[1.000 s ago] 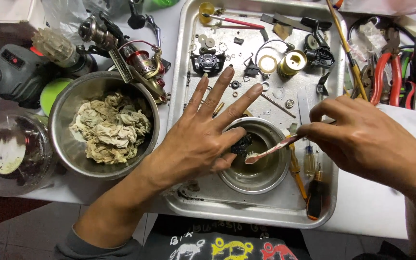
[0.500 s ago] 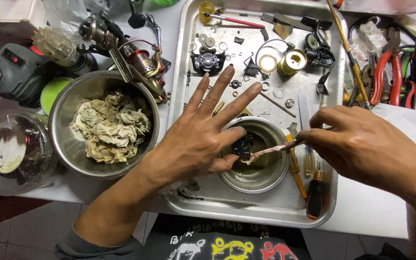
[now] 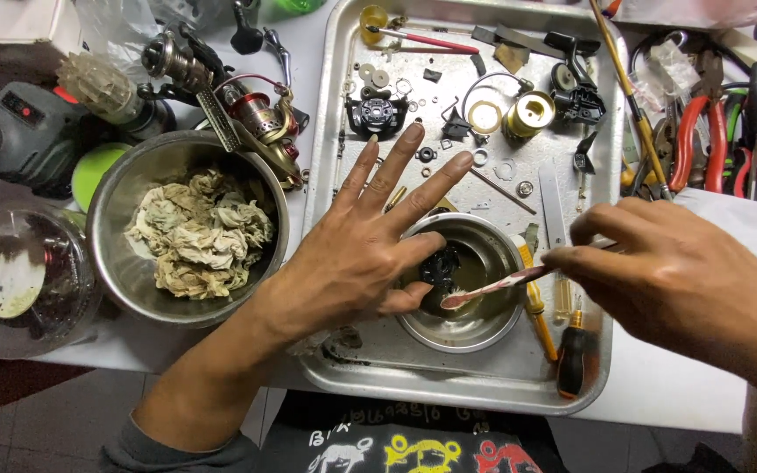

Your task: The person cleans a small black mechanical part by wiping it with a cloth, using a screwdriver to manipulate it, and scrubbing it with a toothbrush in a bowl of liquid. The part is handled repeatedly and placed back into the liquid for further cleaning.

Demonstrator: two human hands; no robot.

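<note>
Low in the frame, nearest the camera, a metal tray (image 3: 330, 175) sits on a pale tabletop (image 3: 659, 385), and at its lower centre stands a small steel bowl (image 3: 492, 315) with a shallow pool of murky liquid. The left hand (image 3: 352, 254) comes in from the lower left, thumb and forefinger pinched on a small black part (image 3: 441, 264) held just over the bowl, the other three fingers fanned out and free. The right hand (image 3: 676, 271), from the lower right, is closed round the handle of a toothbrush (image 3: 497, 285) whose bristled head lies against the part. The step in hand looks like scrubbing a stripped component clean over the bowl; the next stroke seems to call for a steady pinch so the slick piece does not drop into the liquid. Left of centre, a larger steel bowl (image 3: 116, 263) holds crumpled, stained rags (image 3: 196, 232), with a clear lidded tub (image 3: 10, 280) at the far left. Further up the tray lie washers, screws, a gold spool (image 3: 532, 112) and a black frame piece (image 3: 377, 114). At the upper left rests a spinning reel (image 3: 247, 109); red-handled pliers (image 3: 711, 123) lie at the upper right. Little of the room shows beyond dark floor below.
</note>
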